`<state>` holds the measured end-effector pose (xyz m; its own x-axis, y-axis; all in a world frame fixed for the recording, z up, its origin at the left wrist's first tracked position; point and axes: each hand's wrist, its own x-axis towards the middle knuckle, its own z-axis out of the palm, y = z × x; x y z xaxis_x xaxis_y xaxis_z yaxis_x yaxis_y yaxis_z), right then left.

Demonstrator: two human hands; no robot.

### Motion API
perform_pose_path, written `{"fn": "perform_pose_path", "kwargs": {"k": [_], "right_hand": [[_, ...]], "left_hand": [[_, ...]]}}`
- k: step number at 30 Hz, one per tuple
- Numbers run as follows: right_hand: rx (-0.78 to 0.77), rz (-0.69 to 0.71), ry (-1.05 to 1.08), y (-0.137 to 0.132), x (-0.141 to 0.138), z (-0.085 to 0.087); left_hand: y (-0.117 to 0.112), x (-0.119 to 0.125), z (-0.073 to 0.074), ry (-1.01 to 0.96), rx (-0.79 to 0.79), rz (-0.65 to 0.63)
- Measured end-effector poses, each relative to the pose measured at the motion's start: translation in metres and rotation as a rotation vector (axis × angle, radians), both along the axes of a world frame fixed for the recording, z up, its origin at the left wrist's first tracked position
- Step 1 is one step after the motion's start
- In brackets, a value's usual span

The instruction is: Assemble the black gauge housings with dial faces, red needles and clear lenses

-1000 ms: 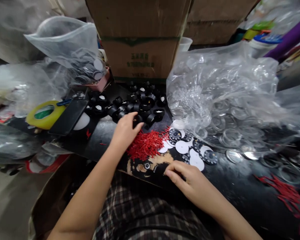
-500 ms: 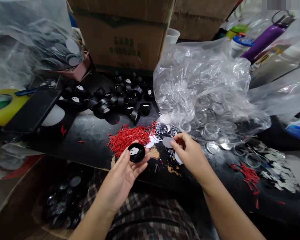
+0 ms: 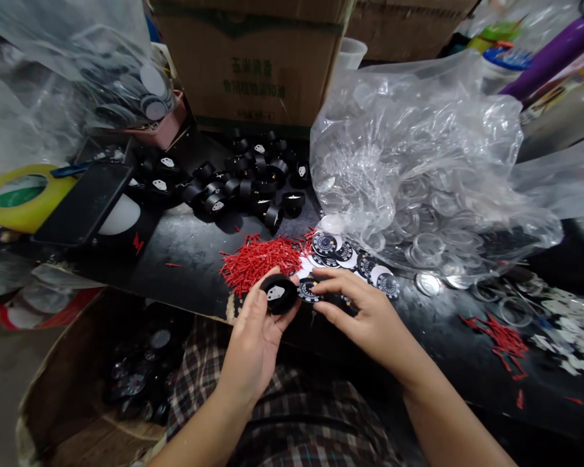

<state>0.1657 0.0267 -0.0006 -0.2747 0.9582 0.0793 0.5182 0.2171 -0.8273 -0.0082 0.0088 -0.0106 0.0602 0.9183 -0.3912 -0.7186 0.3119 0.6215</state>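
- The pile of red pointers (image 3: 259, 261) lay on the black surface (image 3: 175, 235), and I take it as the landmark.
- At the near right side of this pile, the left hand (image 3: 257, 334) held a black round case (image 3: 285, 300), its fingers wrapped around the wall and the opening facing upward.
- Further right of the pile, the right hand (image 3: 363, 305) was grasping a printed dial disc (image 3: 305, 290) by its edge, between thumb and fingers.
- The disc was just beside the case; whether they touched, I cannot tell.
- Right of the pile, loose dial discs (image 3: 324, 244) overlapped each other, some with the white side up.
- Behind the pile, many black cases (image 3: 246, 188) stood and lay in a cluster.
- Behind the pile and to its right was a clear plastic bag (image 3: 409, 162) with transparent round covers.
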Motion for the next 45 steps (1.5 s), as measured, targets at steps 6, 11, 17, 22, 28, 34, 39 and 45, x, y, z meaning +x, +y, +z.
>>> {"fn": "perform_pose_path", "kwargs": {"k": [6,11,17,22,28,34,39,45], "right_hand": [[-0.233,-0.270,0.205,-0.003,-0.008,-0.001],[-0.171,-0.275,0.193,-0.005,-0.006,0.006],[-0.099,-0.217,0.114,-0.009,-0.006,0.021],[-0.064,-0.183,0.099,-0.008,-0.010,0.026],[-0.036,-0.128,-0.014,-0.007,-0.022,0.023],[0.009,-0.140,0.008,-0.008,-0.020,0.020],[-0.195,-0.090,0.062,-0.004,-0.014,0.022],[-0.243,-0.114,-0.078,-0.005,-0.012,0.019]], "left_hand": [[-0.012,0.008,0.000,0.061,0.074,-0.012],[-0.004,0.009,0.003,0.087,-0.084,-0.031],[0.003,0.013,0.007,-0.028,-0.118,-0.010],[0.002,0.016,0.006,-0.012,-0.114,-0.024],[-0.008,0.020,0.004,0.072,-0.019,-0.146],[-0.010,0.014,-0.002,0.180,0.047,-0.198],[-0.008,0.012,-0.006,0.224,0.082,-0.259],[-0.007,0.011,-0.004,0.402,0.137,-0.241]]}}
